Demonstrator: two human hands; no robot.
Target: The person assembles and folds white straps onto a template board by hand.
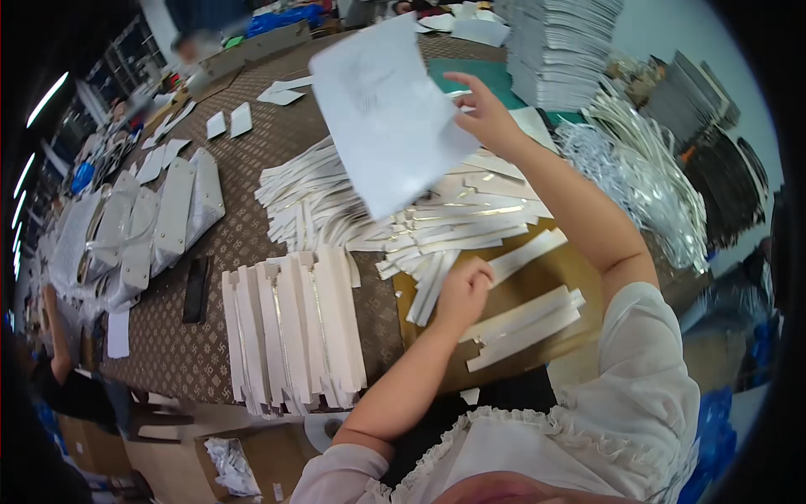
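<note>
A white sheet (390, 118) with faint marks is held up at its right edge by my right hand (487, 118), the index finger sticking out. It covers part of a heap of white zipper strips (306, 185) behind it. My left hand (462, 296) is closed, low over the brown board (537, 336), at the left end of a cream strip (531, 255); whether it grips that strip cannot be seen. Another cream zipper piece (525, 328) lies on the board nearer my body. Left of it, several cream zipper panels (294, 328) lie side by side at the table's front edge.
Whitish bags (168, 210) and a dark strip (196, 290) lie on the patterned table (239, 168). A tall stack of white sheets (562, 50) stands on a green mat (478, 76). Bundled white strips (646, 160) lie at right. Another person's arm (57, 332) shows at far left.
</note>
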